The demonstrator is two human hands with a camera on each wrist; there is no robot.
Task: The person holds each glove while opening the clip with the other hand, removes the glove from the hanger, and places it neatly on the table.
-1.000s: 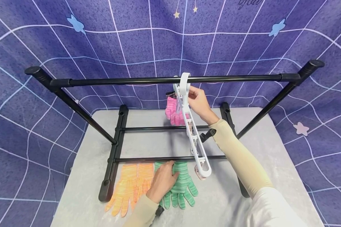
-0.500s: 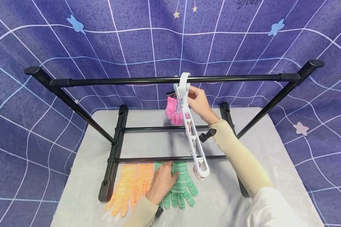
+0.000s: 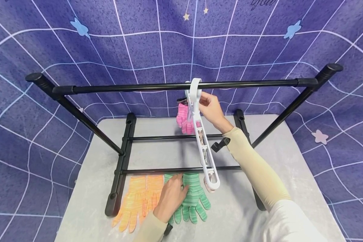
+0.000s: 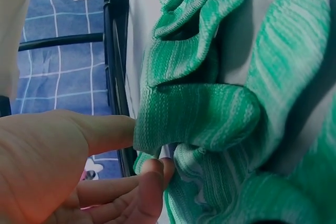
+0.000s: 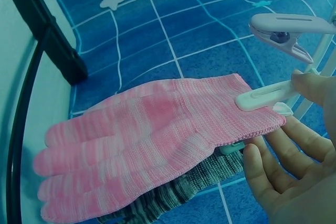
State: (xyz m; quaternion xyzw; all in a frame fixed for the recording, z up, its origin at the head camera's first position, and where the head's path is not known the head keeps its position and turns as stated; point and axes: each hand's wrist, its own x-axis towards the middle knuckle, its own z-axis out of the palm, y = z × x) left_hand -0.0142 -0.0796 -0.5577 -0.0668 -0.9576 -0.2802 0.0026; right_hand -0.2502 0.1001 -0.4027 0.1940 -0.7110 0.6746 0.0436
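On the table, my left hand [image 3: 171, 195] rests over a pair of green striped knit gloves [image 3: 193, 191]. In the left wrist view its thumb touches a green cuff [image 4: 152, 119], with the other fingers just below the cuff's edge. My right hand [image 3: 212, 109] is up at the white hanger [image 3: 210, 158] that hooks over the black bar. The right wrist view shows its thumb on the tail of a white clip [image 5: 262, 97] and its fingers beneath. That clip sits on the cuff of a pink knit glove [image 5: 152, 114]; a dark grey glove [image 5: 184, 187] shows behind.
Orange gloves [image 3: 136, 195] lie left of the green ones. A black rack frames the work, with its top bar [image 3: 124, 88] overhead and a lower bar [image 3: 157, 170] just behind the gloves. Another white clip [image 5: 286, 27] hangs above the right hand.
The hanger's near end has swung slightly left. The left hand's fingers have shifted a little over the green gloves; the right hand stays at the hanger.
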